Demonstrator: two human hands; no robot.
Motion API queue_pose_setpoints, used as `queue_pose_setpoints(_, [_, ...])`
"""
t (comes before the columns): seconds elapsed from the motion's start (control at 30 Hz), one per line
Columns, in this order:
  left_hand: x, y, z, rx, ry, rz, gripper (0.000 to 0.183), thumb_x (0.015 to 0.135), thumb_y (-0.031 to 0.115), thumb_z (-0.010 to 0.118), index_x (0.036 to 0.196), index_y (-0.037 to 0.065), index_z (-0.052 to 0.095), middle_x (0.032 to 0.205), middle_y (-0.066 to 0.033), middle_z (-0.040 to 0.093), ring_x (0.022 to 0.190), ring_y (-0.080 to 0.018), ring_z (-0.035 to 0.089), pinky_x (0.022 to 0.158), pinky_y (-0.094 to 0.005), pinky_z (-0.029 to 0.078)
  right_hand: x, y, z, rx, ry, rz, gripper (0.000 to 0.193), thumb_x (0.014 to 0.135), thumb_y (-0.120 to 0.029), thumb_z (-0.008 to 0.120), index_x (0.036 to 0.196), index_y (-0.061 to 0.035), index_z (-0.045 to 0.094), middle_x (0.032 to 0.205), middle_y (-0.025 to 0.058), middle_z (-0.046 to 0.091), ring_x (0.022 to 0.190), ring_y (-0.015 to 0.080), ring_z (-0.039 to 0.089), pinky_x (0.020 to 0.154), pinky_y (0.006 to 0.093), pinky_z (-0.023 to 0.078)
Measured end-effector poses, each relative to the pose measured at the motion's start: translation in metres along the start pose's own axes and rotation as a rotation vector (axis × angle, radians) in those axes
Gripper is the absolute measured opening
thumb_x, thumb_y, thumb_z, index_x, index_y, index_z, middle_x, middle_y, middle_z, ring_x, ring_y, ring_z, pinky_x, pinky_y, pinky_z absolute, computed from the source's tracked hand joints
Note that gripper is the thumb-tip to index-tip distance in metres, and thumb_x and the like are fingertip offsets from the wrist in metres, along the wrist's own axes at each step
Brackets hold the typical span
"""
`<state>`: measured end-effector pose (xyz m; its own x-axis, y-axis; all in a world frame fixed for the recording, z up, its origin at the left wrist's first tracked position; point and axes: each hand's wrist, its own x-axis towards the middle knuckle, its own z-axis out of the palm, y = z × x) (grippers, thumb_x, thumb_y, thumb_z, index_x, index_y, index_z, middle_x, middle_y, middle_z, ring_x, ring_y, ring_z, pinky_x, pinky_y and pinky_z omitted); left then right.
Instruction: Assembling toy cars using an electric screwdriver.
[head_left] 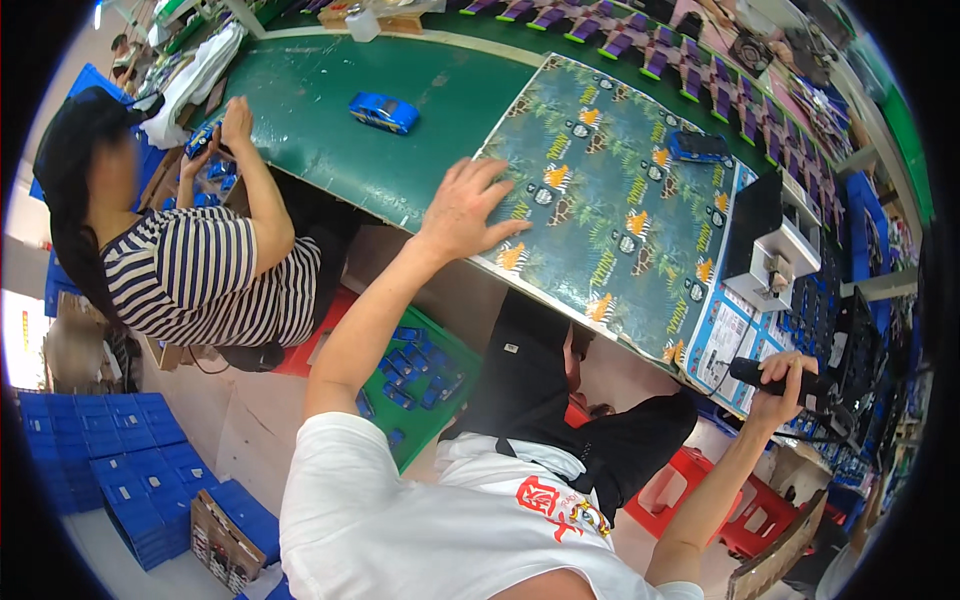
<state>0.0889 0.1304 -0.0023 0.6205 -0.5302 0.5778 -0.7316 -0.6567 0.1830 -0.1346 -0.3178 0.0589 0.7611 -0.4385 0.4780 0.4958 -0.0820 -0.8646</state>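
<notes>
Black elongated tool (745, 371): dark, slim, cylinder-like, rounded left end; finer detail too small to tell. Held in right hand (783, 388), fingers curled around it, near right end of green worktop (300, 95). Left hand (465, 210) spread wide, holding nothing, at left edge of animal-patterned sheet (560, 240). Blue toy car (698, 147) on sheet's far right corner. Co-worker (200, 265) in striped top at left.

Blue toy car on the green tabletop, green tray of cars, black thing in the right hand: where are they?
Blue toy car (384, 113): head view, middle of its body.
Green tray (417, 422): head view, bare part.
Black thing (746, 371): head view, left end.
</notes>
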Motion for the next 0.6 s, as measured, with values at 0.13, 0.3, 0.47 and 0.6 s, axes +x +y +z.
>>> queue_pose_setpoints(0.13, [0.000, -0.009, 0.009, -0.049, 0.046, -0.018, 0.042, 0.078, 0.036, 0.076, 0.101, 0.003, 0.065, 0.106, -0.0097, 0.063, 0.103, -0.0290, 0.059, 0.086, -0.0403, 0.047, 0.000, 0.005, 0.004, -0.014, 0.106, 0.013, 0.012, 0.096, -0.012, 0.055, 0.088, -0.0072, 0.049, 0.068, 0.0030, 0.044, 0.057, 0.0139, 0.044, 0.059, 0.0292, 0.039])
queue_pose_setpoints(0.3, [0.013, -0.012, 0.003, -0.057, 0.023, -0.018, 0.042, 0.079, 0.036, 0.074, 0.102, 0.004, 0.064, 0.107, -0.0104, 0.062, 0.103, -0.0289, 0.057, 0.088, -0.0406, 0.046, 0.005, 0.006, 0.010, -0.031, 0.218, -0.002, 0.012, 0.097, -0.013, 0.054, 0.088, -0.0074, 0.048, 0.070, 0.0025, 0.044, 0.059, 0.0133, 0.043, 0.061, 0.0281, 0.039])
queue_pose_setpoints(0.47, [0.012, -0.004, 0.004, -0.086, -0.036, -0.039, 0.042, 0.078, 0.033, 0.076, 0.104, 0.003, 0.065, 0.110, -0.0117, 0.063, 0.105, -0.0314, 0.058, 0.089, -0.0420, 0.046, -0.002, -0.001, 0.018, -0.057, 0.263, -0.008, 0.012, 0.096, -0.010, 0.055, 0.086, -0.0089, 0.048, 0.068, 0.0011, 0.044, 0.056, 0.0123, 0.043, 0.060, 0.0272, 0.039])
queue_pose_setpoints(0.6, [0.000, 0.001, 0.000, -0.100, -0.007, -0.050, 0.041, 0.077, 0.031, 0.077, 0.104, 0.003, 0.064, 0.109, -0.0102, 0.063, 0.105, -0.0297, 0.058, 0.088, -0.0424, 0.046, -0.008, 0.006, 0.020, -0.093, 0.284, -0.003, 0.011, 0.095, -0.010, 0.056, 0.086, -0.0081, 0.048, 0.065, 0.0015, 0.044, 0.052, 0.0123, 0.044, 0.055, 0.0273, 0.040])
